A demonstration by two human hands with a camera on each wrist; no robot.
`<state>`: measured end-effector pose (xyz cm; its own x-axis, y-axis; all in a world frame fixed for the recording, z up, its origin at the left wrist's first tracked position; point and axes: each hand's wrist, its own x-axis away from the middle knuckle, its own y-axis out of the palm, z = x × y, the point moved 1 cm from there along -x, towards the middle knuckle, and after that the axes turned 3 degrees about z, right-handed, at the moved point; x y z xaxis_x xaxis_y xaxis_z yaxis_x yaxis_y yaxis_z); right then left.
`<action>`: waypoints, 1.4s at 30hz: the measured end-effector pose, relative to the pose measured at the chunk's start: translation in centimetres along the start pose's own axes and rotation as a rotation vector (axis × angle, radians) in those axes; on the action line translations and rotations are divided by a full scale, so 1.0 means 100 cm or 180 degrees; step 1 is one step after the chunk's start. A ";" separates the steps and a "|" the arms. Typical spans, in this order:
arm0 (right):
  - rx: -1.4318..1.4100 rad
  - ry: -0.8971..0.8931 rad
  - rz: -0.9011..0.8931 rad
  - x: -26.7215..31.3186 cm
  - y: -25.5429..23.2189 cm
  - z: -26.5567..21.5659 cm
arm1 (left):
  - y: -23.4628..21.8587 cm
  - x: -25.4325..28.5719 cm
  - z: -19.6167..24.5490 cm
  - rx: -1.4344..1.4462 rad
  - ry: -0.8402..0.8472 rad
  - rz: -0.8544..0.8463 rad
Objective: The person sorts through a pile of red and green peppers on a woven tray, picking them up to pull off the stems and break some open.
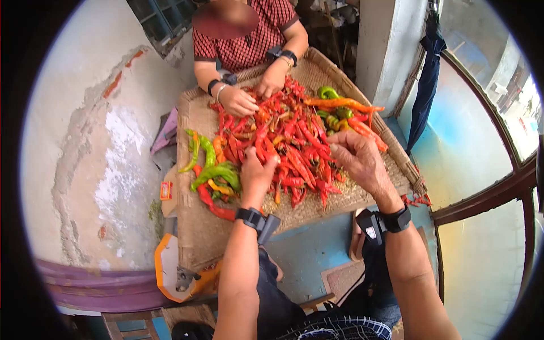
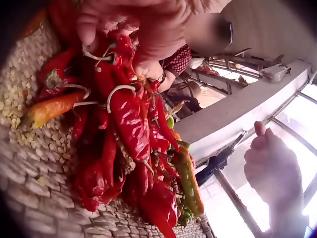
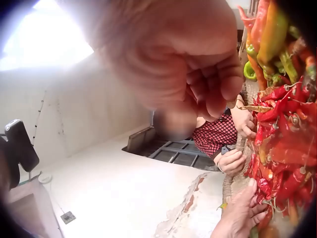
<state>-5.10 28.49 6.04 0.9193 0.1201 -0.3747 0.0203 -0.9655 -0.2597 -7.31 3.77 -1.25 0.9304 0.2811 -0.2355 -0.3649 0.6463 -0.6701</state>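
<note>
A heap of red chili peppers, several wrinkled, lies on a woven tray. At the near side of the heap, my left hand grips a red chili pepper, thumb and fingers at its stem end; the fingers partly cover it. My right hand is raised over the right part of the heap. Its fingers are curled toward the palm in the right wrist view, and nothing shows between them. Green chili peppers lie left of my left hand.
Across the tray, another person's hands work in the heap. Orange and green peppers lie along the tray's right side. Pale seeds are scattered on the weave. A folded umbrella hangs at the right by the windows.
</note>
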 end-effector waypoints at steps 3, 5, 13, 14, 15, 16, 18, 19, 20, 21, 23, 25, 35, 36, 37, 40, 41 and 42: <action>-0.0016 0.0062 -0.0008 0.002 -0.003 -0.008 | 0.013 -0.005 0.002 0.0317 0.0042 0.0003; -0.0103 0.0016 0.0045 0.003 -0.005 -0.011 | 0.019 -0.021 -0.001 0.0657 -0.0079 -0.0149; 0.0083 0.0249 -0.0023 0.008 -0.017 -0.012 | 0.013 -0.010 0.038 0.1580 0.0329 -0.0594; 0.0126 0.0283 -0.0012 0.008 -0.017 -0.011 | 0.020 -0.006 0.031 0.1305 0.0482 -0.0607; 0.0121 0.0285 -0.0014 0.009 -0.018 -0.012 | 0.023 -0.003 0.031 0.1024 0.0626 -0.0624; 0.0223 0.0213 -0.0064 0.009 -0.019 -0.015 | 0.008 0.005 0.053 0.0731 0.0807 -0.0567; 0.0317 0.0140 -0.0095 0.009 -0.020 -0.016 | 0.011 0.006 0.056 0.0765 0.1027 -0.0397; 0.0330 0.0150 -0.0124 0.009 -0.020 -0.015 | 0.010 0.007 0.056 0.0812 0.1228 -0.0222; 0.0344 0.0161 -0.0158 0.009 -0.019 -0.014 | 0.009 0.009 0.056 0.0813 0.1365 -0.0261; 0.0341 0.0162 -0.0160 0.009 -0.017 -0.012 | 0.006 0.012 0.060 0.0809 0.1362 -0.0261; 0.0459 -0.0172 -0.0154 0.010 -0.013 -0.008 | 0.002 0.020 0.068 0.0905 0.0947 -0.0211; 0.0524 -0.0119 -0.0316 0.011 -0.009 -0.008 | -0.003 0.026 0.077 0.1057 0.0927 -0.0315; -0.1132 0.0998 -0.0441 0.008 0.024 0.015 | 0.006 0.051 0.090 0.1889 0.0863 -0.0821; -0.1528 0.1264 -0.0387 0.006 0.026 0.017 | 0.008 0.049 0.087 0.1694 0.0796 -0.0716; -0.1927 0.1534 -0.0317 0.005 0.029 0.019 | 0.007 0.048 0.086 0.1592 0.0741 -0.0720; -0.2628 0.1905 0.0153 0.002 0.034 0.030 | 0.008 0.044 0.074 0.1207 0.0843 -0.0807; -0.2739 0.1879 0.0217 0.000 0.034 0.032 | 0.007 0.043 0.070 0.1209 0.0816 -0.0841; -0.2672 0.1867 0.0366 -0.001 0.034 0.031 | 0.004 0.043 0.068 0.0913 0.0903 -0.0709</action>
<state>-6.36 25.87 2.46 0.9757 0.1026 0.1938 -0.0188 -0.8414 0.5401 -3.75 10.06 2.28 0.9458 -0.0665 -0.3179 -0.1129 0.8504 -0.5139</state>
